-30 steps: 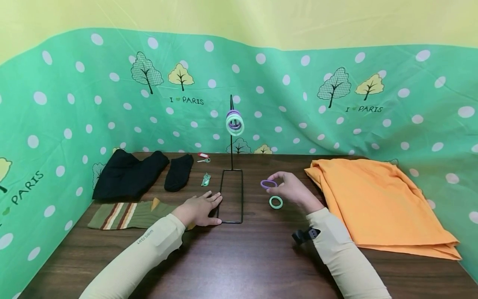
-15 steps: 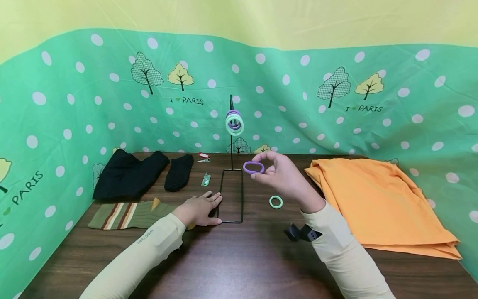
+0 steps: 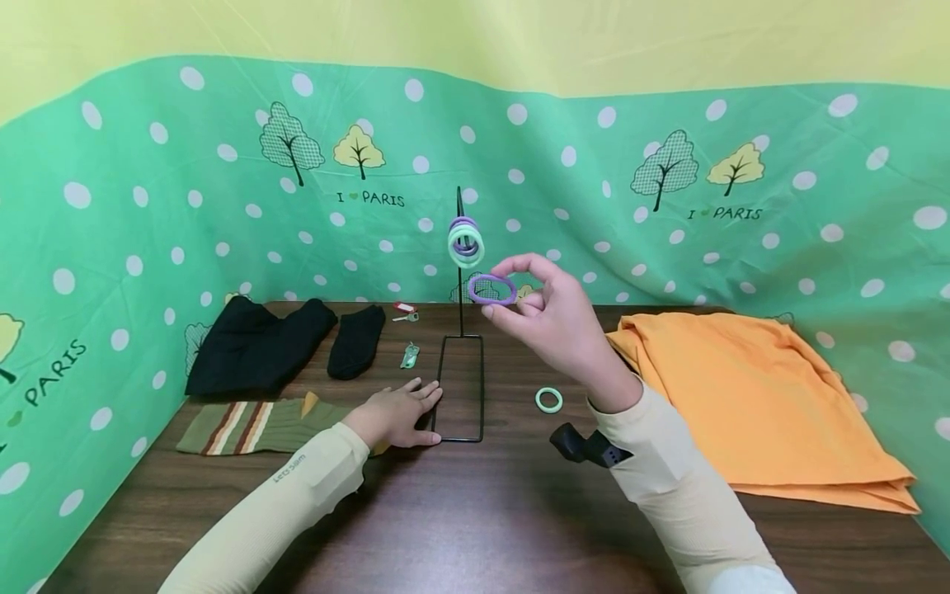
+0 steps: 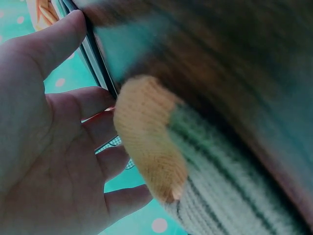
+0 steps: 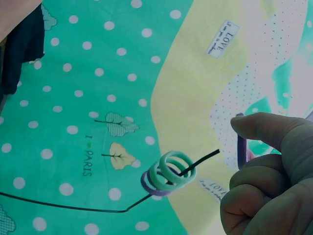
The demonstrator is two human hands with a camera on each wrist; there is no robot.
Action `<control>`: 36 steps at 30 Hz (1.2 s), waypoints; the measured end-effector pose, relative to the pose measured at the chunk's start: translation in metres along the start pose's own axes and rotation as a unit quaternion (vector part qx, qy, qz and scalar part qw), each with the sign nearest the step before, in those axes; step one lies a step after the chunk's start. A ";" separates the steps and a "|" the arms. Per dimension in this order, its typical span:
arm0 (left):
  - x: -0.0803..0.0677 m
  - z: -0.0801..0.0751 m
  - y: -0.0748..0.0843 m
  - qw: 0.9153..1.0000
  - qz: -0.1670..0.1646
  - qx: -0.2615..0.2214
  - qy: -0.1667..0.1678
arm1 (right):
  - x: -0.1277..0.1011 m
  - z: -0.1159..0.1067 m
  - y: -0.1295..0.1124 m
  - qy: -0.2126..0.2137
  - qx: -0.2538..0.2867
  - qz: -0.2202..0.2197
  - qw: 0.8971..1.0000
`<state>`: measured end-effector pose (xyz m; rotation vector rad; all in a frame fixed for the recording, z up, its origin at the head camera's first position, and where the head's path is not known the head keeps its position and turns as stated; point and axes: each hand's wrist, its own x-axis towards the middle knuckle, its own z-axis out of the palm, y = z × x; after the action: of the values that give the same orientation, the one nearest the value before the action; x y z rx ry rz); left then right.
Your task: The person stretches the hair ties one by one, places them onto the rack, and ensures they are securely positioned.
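A thin black wire stand [image 3: 461, 313] rises from a rectangular wire base [image 3: 482, 392]. Several purple and mint green rings [image 3: 466, 246] hang on its arm; the right wrist view shows these hung rings [image 5: 168, 171] around the slanted arm. My right hand [image 3: 567, 326] pinches a purple ring [image 3: 492, 301] between thumb and forefinger, in the air just below and right of the hung rings. My left hand [image 3: 397, 417] lies with fingers extended against the base's left side. Beside it in the left wrist view is a green sock [image 4: 230, 166] with an orange heel or toe.
One mint ring [image 3: 548, 400] lies on the dark wooden table [image 3: 475, 511]. A folded orange cloth [image 3: 772, 404] is at the right. On the left are black clothing [image 3: 256, 346], a black sock [image 3: 356, 342], a key with a red tag [image 3: 405, 317] and a small green item [image 3: 410, 355].
My right hand has lifted the purple ring from near the table and carried it up and left towards the stand's arm. My left hand has stayed at the base.
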<state>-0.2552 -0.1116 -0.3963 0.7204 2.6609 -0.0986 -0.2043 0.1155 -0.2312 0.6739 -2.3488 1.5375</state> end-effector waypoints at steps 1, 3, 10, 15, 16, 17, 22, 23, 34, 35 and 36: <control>0.000 0.000 0.000 1.000 0.001 -0.001 0.000 | 0.001 0.001 -0.002 0.006 0.000 -0.007 1.000; 0.000 0.000 0.000 1.000 0.000 0.000 0.000 | 0.005 0.004 -0.005 0.018 0.000 -0.020 1.000; 0.001 0.001 0.000 1.000 0.001 -0.004 0.001 | 0.023 0.014 -0.003 0.056 -0.029 -0.065 0.996; 0.001 0.001 0.000 1.000 -0.001 -0.007 0.000 | 0.033 0.020 0.003 0.067 -0.040 -0.065 0.995; 0.001 0.001 0.000 1.000 -0.001 -0.006 0.001 | 0.035 0.021 0.004 0.068 -0.040 -0.062 0.995; 0.001 0.000 0.000 1.000 -0.001 -0.007 0.002 | 0.037 0.022 0.005 0.068 -0.039 -0.059 0.995; 0.000 0.000 0.000 1.000 0.002 -0.005 0.008 | 0.041 0.025 0.008 0.066 -0.038 -0.042 0.996; 0.000 0.000 0.000 1.000 0.002 -0.006 0.009 | 0.041 0.025 0.009 0.065 -0.039 -0.039 0.996; 0.000 0.001 -0.001 1.000 0.003 -0.006 0.011 | 0.039 0.023 0.015 0.072 -0.046 -0.024 0.996; 0.000 0.000 -0.001 1.000 0.002 -0.007 0.010 | 0.038 0.023 0.016 0.072 -0.048 -0.021 0.996; 0.000 0.000 -0.001 1.000 0.002 -0.007 0.010 | 0.037 0.022 0.017 0.072 -0.047 -0.017 0.996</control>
<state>-0.2552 -0.1127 -0.3964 0.7261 2.6765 -0.0723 -0.2439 0.0922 -0.2374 0.5590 -2.2740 1.4024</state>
